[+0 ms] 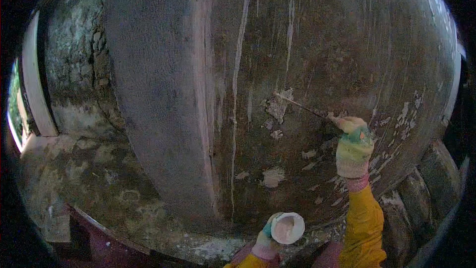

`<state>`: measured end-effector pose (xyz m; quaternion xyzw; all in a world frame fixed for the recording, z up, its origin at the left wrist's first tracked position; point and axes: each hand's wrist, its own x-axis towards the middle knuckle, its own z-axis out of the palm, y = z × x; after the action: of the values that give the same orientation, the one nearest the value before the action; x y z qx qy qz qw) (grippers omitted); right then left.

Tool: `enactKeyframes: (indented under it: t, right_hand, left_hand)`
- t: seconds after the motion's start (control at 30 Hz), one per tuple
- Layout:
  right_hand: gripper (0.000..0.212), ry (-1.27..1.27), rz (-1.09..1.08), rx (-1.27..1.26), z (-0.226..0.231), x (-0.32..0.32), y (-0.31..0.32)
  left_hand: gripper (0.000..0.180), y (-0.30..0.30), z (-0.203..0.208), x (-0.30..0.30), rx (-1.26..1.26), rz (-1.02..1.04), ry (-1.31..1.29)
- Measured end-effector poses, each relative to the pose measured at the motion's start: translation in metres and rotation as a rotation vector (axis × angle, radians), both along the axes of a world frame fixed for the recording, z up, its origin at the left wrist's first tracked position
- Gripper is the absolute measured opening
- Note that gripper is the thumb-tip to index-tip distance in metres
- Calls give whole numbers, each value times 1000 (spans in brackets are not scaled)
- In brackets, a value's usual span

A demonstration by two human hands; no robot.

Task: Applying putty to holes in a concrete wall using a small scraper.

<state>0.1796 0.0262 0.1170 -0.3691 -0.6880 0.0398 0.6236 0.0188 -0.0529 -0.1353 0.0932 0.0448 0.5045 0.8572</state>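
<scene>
The brown wall point(327, 34) looks matt, rough and flaked

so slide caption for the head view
Gloved right hand holds thin tool at stained, flaking brown wall, left hand a round white cup.

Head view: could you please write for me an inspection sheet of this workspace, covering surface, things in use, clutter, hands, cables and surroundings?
Surface: wall grey at left, brown at right, with pale streaks and rough pale patches.
Things in use: white cup with pale material inside; thin tool, its tip at a pale patch, contact unclear.
Clutter: dark red object at lower left, kind unclear.
Hands: both gloved; left hand holds the cup, right hand grips the tool.
Cables: nothing seen.
Surroundings: weathered, cracked wall section at left; greenery at the far left edge.
</scene>
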Motion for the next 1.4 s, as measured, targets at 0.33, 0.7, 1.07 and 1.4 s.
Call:
enactKeyframes:
  t: [0.33, 0.7, 1.07, 1.4]
  right_hand:
    - [41, -285, -221, 110, 2, -12, -1]
    - [35, 2, -8, 31, 2, -13, 3]
    - [25, -288, -109, 136, 9, -5, -1]
    - [20, -136, 27, 9, 11, -11, -9]
  left_hand:
    - [41, 11, -39, 8, -226, -283, -572]
    - [39, -6, 12, -2, -49, 58, 152]
    - [38, -3, 5, -1, -147, 0, 27]
    - [38, 0, -19, 2, -76, -20, 28]
